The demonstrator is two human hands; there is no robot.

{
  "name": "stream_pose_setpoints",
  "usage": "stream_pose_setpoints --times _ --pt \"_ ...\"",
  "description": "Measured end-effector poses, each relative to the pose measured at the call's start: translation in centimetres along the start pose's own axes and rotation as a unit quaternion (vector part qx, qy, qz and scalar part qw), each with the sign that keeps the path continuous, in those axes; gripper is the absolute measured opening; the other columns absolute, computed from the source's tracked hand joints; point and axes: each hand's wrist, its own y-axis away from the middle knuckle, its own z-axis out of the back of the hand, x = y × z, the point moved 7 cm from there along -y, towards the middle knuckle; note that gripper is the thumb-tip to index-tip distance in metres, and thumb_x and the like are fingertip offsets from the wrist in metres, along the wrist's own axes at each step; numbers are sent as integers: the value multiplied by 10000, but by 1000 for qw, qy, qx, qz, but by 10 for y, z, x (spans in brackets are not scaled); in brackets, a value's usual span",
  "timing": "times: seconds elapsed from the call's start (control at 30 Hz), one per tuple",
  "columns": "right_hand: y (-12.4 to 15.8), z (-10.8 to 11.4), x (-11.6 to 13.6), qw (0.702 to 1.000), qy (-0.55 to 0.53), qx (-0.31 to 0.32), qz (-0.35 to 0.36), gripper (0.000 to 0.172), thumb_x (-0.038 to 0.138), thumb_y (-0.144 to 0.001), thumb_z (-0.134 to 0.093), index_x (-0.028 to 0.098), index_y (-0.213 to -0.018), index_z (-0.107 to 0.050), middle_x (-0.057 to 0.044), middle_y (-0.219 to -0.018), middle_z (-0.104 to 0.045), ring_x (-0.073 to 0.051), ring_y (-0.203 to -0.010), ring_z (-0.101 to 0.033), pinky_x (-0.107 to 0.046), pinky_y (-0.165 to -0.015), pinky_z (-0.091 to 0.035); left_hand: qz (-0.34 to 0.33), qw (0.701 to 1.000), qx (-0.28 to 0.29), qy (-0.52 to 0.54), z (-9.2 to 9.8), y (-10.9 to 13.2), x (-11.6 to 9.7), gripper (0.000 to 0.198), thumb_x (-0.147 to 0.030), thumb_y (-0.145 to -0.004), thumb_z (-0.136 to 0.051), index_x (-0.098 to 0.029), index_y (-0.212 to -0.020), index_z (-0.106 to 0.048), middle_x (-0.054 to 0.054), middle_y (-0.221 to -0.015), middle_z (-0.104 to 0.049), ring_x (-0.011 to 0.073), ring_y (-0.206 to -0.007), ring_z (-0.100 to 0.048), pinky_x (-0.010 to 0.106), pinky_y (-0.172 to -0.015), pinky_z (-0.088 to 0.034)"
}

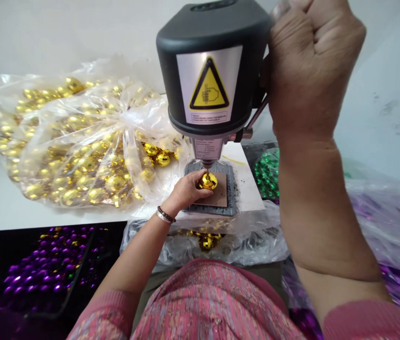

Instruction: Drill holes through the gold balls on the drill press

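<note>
A gold mirrored ball (209, 181) is pinched by the left grip (185, 191) beneath the bench drill (207, 61) at centre; the right grip (309, 71) is pressed shut around the drill's lever (258, 111).

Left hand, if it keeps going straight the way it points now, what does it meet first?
The gold ball comes first: the left hand is touching it. Just past it, the grey mat looks next, though depth is hard to judge from this view.

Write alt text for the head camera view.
A person's left hand steadies a gold mirrored ball under a benchtop drill press while the right hand grips its side lever. A clear bag of gold balls lies beside it.
</note>
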Motion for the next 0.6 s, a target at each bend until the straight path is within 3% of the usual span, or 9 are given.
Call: stream_pose_setpoints --times 0.1,0.23,0.27,0.43,0.5,0.6 --pt "15 8 11 998 41 -35 42 210 276 -952 -501 183 -766 -471 68 -657 -436 -23 -595 -432 -226 -730 -419 11 1000 -2 23 -2 1 2 643 -262 -702 -801 -197 -1324 -647 58 -1206 -742 252 -1098 -683 363 -998 -516" --pt "51 18 30 994 51 -32 96 276 387 -971 -469 175 -1014 -640 37 -835 -616 -15 -631 -511 -232 -709 -465 2 999 -3 34 -3 1 2 611 -265 -700 -791 -201 -1294 -662 49 -1202 -742 247 -1074 -685 337 -957 -520" --pt "60 20 30 995 51 -22 78 256 375 -964 -491 197 -1064 -645 43 -873 -642 -14 -652 -535 -226 -688 -463 -4 999 -1 39 -4 1 3 603 -271 -702 -789 -201 -1287 -662 46 -1191 -743 244 -1064 -685 333 -948 -521" --pt "100 30 26 996 67 10 55 238 315 -894 -612 352 -1124 -659 87 -675 -575 -28 -538 -437 -229 -554 -431 -34 998 6 61 -6 1 3 487 -301 -721 -764 -204 -1190 -680 8 -1048 -749 209 -946 -682 291 -853 -528" --pt "110 30 22 992 96 19 74 269 293 -892 -605 396 -1134 -661 82 -702 -620 -46 -549 -474 -250 -594 -489 -40 997 7 63 -5 2 2 442 -297 -730 -748 -200 -1156 -683 0 -1007 -744 199 -916 -673 273 -815 -523" --pt "119 31 18 988 112 17 110 290 261 -893 -587 398 -1138 -661 57 -921 -726 -98 -743 -645 -313 -770 -577 -39 998 4 58 -4 3 0 442 -283 -728 -743 -192 -1156 -681 0 -1005 -740 196 -917 -667 267 -815 -512"
